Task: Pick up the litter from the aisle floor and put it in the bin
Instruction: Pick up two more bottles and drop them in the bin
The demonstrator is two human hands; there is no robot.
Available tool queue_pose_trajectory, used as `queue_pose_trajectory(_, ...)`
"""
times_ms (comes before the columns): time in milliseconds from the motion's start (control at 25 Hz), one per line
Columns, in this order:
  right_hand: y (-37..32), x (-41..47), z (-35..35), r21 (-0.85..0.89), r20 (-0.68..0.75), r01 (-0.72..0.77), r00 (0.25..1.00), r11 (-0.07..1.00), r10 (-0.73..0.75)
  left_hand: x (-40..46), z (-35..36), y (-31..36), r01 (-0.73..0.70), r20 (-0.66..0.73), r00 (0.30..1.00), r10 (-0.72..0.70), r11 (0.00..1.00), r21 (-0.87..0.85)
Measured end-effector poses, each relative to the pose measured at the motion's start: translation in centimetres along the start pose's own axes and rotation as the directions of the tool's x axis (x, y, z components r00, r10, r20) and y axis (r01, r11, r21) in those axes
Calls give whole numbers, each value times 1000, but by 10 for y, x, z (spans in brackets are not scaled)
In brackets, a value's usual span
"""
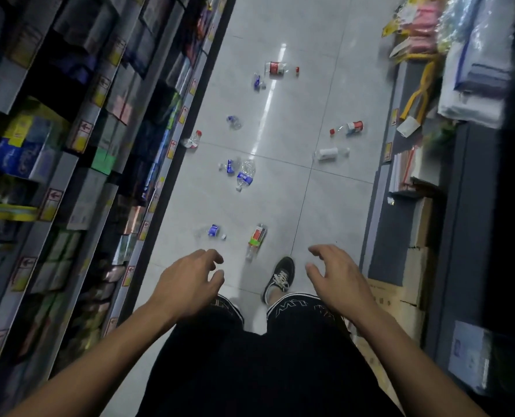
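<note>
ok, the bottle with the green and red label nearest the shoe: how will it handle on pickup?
The green-and-red-label bottle looks clear and empty, so probably light. It lies on its side on glossy floor tile, so a nudge could roll it. Thin plastic may crumple under a hard grip.

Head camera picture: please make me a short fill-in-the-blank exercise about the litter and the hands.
1. The litter on the aisle floor is mostly plastic ____.
2. The left hand and the right hand both hold ____.
3. The bottle with the green and red label lies just ahead of the person's black ____.
4. The bin is ____ in this view.

Missing words: bottles; nothing; shoe; not visible
</note>
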State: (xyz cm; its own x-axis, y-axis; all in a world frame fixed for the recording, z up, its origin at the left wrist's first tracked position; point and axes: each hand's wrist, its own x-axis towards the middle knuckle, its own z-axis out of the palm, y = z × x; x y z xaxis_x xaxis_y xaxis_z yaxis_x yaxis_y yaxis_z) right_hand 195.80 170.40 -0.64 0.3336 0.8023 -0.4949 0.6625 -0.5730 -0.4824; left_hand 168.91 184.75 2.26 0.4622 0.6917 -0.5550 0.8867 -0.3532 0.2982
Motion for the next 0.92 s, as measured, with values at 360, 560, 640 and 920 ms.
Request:
queue_pose_trajectory(360, -11, 156, 85, -66, 213, -41, 976, 997, 55, 152, 48, -65, 103, 89, 992, -94, 989, -106)
queue_pose_trajectory(560, 34, 248, 254, 0, 297, -207, 934, 978, 198, 292, 191, -136, 292, 146, 954, -261, 920, -262)
queue_pose_trajectory(640, 56, 285, 331, 39, 323, -275, 913, 961, 248, 343, 264, -160, 401, 167, 916, -365, 841, -363)
queue_pose_trajectory(920, 142, 415, 564, 112, 180, -511, 854, 852, 488, 492, 481, -282, 364, -116, 919, -376, 925, -111)
